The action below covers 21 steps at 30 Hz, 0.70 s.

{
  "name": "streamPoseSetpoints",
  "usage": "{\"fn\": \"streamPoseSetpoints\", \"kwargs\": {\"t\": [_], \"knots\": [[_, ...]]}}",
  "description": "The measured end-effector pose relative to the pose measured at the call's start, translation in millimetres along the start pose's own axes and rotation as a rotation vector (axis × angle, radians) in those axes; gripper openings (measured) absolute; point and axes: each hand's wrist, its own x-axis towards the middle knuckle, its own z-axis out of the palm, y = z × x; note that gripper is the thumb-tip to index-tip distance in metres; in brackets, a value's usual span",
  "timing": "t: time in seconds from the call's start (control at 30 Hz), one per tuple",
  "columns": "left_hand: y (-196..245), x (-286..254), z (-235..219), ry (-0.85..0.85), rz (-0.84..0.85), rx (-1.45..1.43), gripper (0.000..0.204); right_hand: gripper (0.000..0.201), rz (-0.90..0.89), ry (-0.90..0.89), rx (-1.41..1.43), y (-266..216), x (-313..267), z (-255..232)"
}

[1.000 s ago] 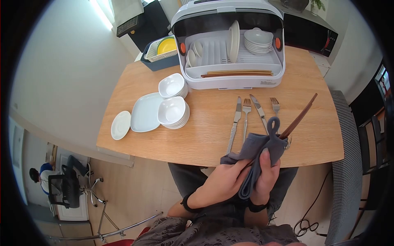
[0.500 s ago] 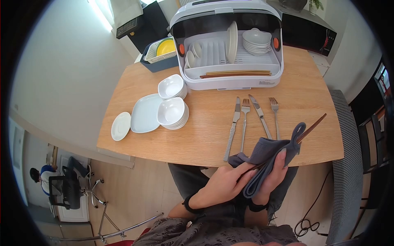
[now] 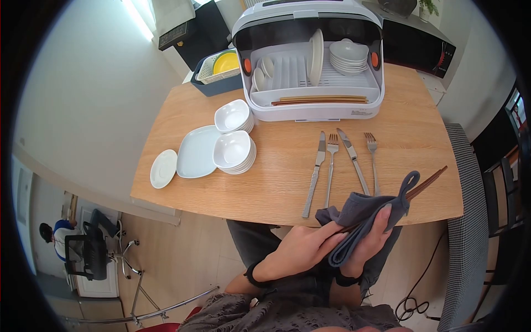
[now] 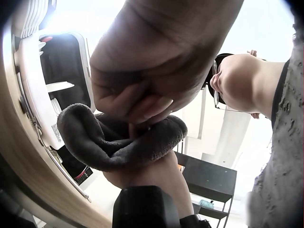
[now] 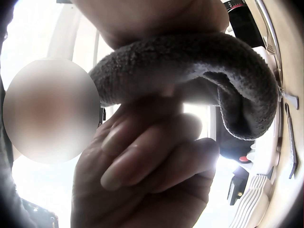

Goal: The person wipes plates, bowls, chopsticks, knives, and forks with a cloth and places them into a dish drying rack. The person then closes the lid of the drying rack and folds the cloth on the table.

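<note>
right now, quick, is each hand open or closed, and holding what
Left hand: closed, apparently pinching the near end of the brown chopsticks.
Right hand: closed, gripping the gray cloth around the brown chopsticks.

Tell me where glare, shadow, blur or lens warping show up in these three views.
Head view: evenly lit and mostly clear, but the wide lens bows the wooden table and blackens the corners; left wrist view: glare whitens the background, leaving the gray cloth in shadow; right wrist view: strong backlight, with a round blurred patch at the left.
</note>
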Motion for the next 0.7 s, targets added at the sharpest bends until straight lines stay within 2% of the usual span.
{"fn": "streamPoseSetpoints", "kwargs": {"t": [0.1, 0.17, 0.47, 0.53, 0.63, 0.67, 0.7], "knots": [[-3.6, 0.1, -1.1, -0.009, 0.036, 0.006, 0.024, 0.037, -0.039, 0.037, -0.030, 0.6, -1.1, 0.5], [-7.8, 1.6, 1.1, 0.057, 0.171, 0.052, 0.023, 0.038, -0.047, 0.042, -0.037, 0.9, -1.9, -0.1], [-8.2, -2.6, -7.8, -0.023, 0.152, 0.169, 0.020, 0.037, -0.074, 0.064, -0.005, -4.6, 4.3, -1.1], [-8.1, -2.9, -10.0, -0.014, 0.169, 0.168, 0.020, 0.038, -0.058, 0.160, 0.003, -5.6, 8.8, -1.8], [-9.5, -5.1, -13.0, -0.017, 0.187, 0.173, 0.020, 0.040, -0.074, 0.183, -0.022, -4.2, 20.0, -7.9], [-10.2, -6.2, -14.5, -0.028, 0.186, 0.181, 0.020, 0.042, -0.088, 0.283, -0.045, -4.1, 22.7, -5.9], [-10.6, -7.8, -16.3, -0.029, 0.186, 0.180, 0.020, 0.042, -0.088, 0.283, -0.046, -4.9, 24.6, -8.0]]}}
